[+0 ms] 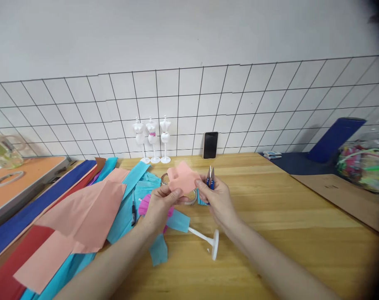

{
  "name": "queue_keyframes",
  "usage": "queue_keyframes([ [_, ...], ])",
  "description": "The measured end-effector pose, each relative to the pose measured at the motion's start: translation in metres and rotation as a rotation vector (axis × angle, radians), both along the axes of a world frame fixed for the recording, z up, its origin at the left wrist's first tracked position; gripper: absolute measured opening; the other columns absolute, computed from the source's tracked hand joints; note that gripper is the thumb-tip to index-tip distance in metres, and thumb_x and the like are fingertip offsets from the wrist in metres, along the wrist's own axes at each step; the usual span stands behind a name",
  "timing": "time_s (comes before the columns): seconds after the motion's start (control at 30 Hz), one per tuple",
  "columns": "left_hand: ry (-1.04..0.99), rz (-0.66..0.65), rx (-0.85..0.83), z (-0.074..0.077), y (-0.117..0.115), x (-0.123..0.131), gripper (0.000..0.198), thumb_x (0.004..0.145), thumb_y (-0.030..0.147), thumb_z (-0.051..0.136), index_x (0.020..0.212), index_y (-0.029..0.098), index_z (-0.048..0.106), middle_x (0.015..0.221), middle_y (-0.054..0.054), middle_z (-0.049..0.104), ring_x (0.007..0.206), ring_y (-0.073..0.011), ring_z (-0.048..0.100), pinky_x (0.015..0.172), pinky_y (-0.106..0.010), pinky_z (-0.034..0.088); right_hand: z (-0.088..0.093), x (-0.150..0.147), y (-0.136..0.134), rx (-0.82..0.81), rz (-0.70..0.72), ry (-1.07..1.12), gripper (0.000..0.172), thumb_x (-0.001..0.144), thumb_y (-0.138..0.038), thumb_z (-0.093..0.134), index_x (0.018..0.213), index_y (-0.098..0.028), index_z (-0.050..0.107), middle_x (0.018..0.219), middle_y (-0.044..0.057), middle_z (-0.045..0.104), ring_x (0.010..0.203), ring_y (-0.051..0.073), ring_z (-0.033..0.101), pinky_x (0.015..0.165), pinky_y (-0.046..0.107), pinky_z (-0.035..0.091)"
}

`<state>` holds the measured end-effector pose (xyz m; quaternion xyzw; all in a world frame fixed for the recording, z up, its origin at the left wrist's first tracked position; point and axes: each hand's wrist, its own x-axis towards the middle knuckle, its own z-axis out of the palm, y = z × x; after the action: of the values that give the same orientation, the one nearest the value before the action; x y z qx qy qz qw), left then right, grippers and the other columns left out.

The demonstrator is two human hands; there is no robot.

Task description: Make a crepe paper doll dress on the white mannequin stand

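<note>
A small cut piece of peach crepe paper (184,177) is stretched between my two hands above the table. My left hand (164,200) pinches its lower left edge. With thumb and fingertips my right hand (216,196) grips its right edge, while scissors (211,177) with blue handles stay tucked in the same hand, blades pointing up. Below the hands lies a toppled mini dress form, its white stand (214,245) showing; pink ruffled paper (144,204) and blue paper pieces (179,221) are around it. Part of a roll of tape (194,197) shows behind the hands.
Large crepe paper sheets (83,212) in several colours cover the left side, with a pen (133,208) on them. White mini dress forms (151,137) and a phone (210,145) stand by the wall. Cardboard (339,198) and a blue roll (335,139) are at right.
</note>
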<state>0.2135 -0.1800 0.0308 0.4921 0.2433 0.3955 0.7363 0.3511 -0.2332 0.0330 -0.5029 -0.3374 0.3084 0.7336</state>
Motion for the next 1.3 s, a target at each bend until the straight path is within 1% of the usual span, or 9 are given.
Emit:
queue_keyframes([
  [0.1, 0.006, 0.051, -0.035, -0.001, 0.007, -0.002, 0.025, 0.058, 0.033, 0.081, 0.072, 0.014, 0.073, 0.065, -0.004, 0.07, 0.06, -0.0135, 0.065, 0.064, -0.025, 0.052, 0.002, 0.001, -0.002, -0.067, 0.073, -0.014, 0.029, 0.063, -0.039, 0.074, 0.072, -0.019, 0.055, 0.042, -0.011, 0.037, 0.035, 0.005, 0.028, 0.036, 0.02, 0.018],
  [0.23, 0.036, 0.094, 0.031, -0.002, 0.012, -0.003, 0.024, 0.058, 0.033, 0.08, 0.071, 0.014, 0.074, 0.064, -0.004, 0.071, 0.059, -0.0134, 0.064, 0.064, -0.025, 0.052, 0.006, 0.004, -0.003, -0.136, 0.141, -0.04, 0.031, 0.059, -0.038, 0.076, 0.07, -0.016, 0.058, 0.053, -0.002, 0.059, 0.034, 0.004, 0.031, 0.034, 0.019, 0.018],
  [0.3, 0.049, 0.108, 0.058, -0.001, 0.013, -0.003, 0.024, 0.059, 0.034, 0.08, 0.071, 0.014, 0.075, 0.064, -0.004, 0.071, 0.059, -0.0131, 0.063, 0.064, -0.025, 0.052, 0.007, 0.006, -0.003, -0.152, 0.154, -0.05, 0.032, 0.058, -0.039, 0.077, 0.071, -0.015, 0.059, 0.06, 0.002, 0.066, 0.034, 0.003, 0.032, 0.034, 0.019, 0.018],
  [0.5, 0.091, 0.151, 0.089, 0.004, 0.011, -0.003, 0.02, 0.059, 0.032, 0.078, 0.07, 0.015, 0.075, 0.062, -0.002, 0.07, 0.059, -0.0133, 0.062, 0.063, -0.025, 0.051, 0.007, 0.011, -0.002, -0.172, 0.17, -0.067, 0.032, 0.057, -0.039, 0.077, 0.071, -0.015, 0.06, 0.063, 0.003, 0.067, 0.032, 0.002, 0.031, 0.033, 0.019, 0.018],
  [0.6, 0.1, 0.141, 0.1, 0.007, 0.011, -0.005, 0.017, 0.06, 0.03, 0.077, 0.067, 0.015, 0.074, 0.062, -0.003, 0.07, 0.059, -0.0136, 0.062, 0.063, -0.025, 0.05, 0.008, 0.013, -0.003, -0.179, 0.189, -0.071, 0.031, 0.057, -0.039, 0.077, 0.067, -0.015, 0.06, 0.058, 0.001, 0.064, 0.033, 0.002, 0.03, 0.034, 0.02, 0.017],
  [0.7, 0.103, 0.139, 0.112, 0.008, 0.012, -0.006, 0.014, 0.06, 0.028, 0.076, 0.064, 0.015, 0.074, 0.062, -0.002, 0.069, 0.058, -0.0132, 0.06, 0.061, -0.025, 0.048, 0.009, 0.014, -0.004, -0.19, 0.215, -0.07, 0.03, 0.059, -0.04, 0.076, 0.061, -0.014, 0.061, 0.041, -0.006, 0.046, 0.034, 0.003, 0.028, 0.036, 0.02, 0.015],
  [0.8, 0.119, 0.163, 0.128, 0.008, 0.013, -0.007, 0.012, 0.061, 0.026, 0.074, 0.062, 0.014, 0.073, 0.059, -0.002, 0.068, 0.057, -0.013, 0.059, 0.061, -0.024, 0.047, 0.01, 0.014, -0.006, -0.193, 0.228, -0.067, 0.031, 0.061, -0.042, 0.074, 0.058, -0.014, 0.059, 0.035, -0.01, 0.033, 0.034, 0.004, 0.025, 0.037, 0.021, 0.014],
  [0.97, 0.11, 0.138, 0.126, 0.006, 0.013, -0.007, 0.01, 0.064, 0.025, 0.073, 0.063, 0.015, 0.073, 0.059, -0.002, 0.068, 0.059, -0.0125, 0.06, 0.063, -0.024, 0.048, 0.009, 0.016, -0.005, -0.19, 0.178, -0.071, 0.032, 0.059, -0.042, 0.075, 0.058, -0.015, 0.057, 0.034, -0.009, 0.035, 0.035, 0.004, 0.026, 0.038, 0.02, 0.017],
  [1.3, 0.04, 0.061, 0.075, 0.003, 0.016, -0.005, 0.01, 0.064, 0.024, 0.075, 0.067, 0.014, 0.074, 0.064, -0.002, 0.069, 0.062, -0.0112, 0.061, 0.066, -0.023, 0.049, 0.0, 0.012, 0.002, -0.175, 0.006, -0.087, 0.03, 0.057, -0.041, 0.074, 0.059, -0.015, 0.059, 0.035, -0.009, 0.038, 0.033, 0.005, 0.029, 0.034, 0.02, 0.02],
])
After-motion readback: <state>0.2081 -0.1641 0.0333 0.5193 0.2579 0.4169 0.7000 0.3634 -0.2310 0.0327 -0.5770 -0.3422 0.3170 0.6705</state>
